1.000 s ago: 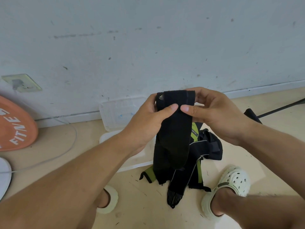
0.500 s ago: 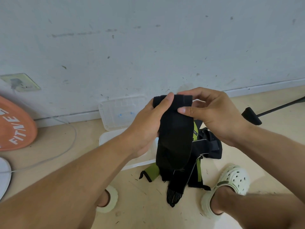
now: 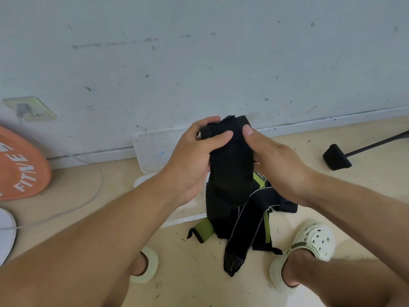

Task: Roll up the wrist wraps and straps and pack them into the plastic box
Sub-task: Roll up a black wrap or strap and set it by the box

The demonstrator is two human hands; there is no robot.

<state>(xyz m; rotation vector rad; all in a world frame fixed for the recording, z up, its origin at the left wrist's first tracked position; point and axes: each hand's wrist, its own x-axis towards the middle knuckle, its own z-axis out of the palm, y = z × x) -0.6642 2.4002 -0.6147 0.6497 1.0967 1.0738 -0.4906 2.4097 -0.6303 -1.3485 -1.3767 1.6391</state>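
Hands — left [image 3: 194, 160], right [image 3: 276, 165] — both pinch one black wrap [image 3: 230, 165] in their grip.

plastic box [image 3: 155, 151] behind hands, strap pile [image 3: 250, 220] below — floor [image 3: 365, 196] rightward open

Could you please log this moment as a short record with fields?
held: black wrap, gripped at its top by both hands, its tail hanging down
left hand: thumb across the wrap's front
right hand: thumb on the wrap's upper edge
pile: black and green straps on the floor, between the feet
box: clear plastic, on the floor by the wall, behind the hands
packed so far: cannot tell
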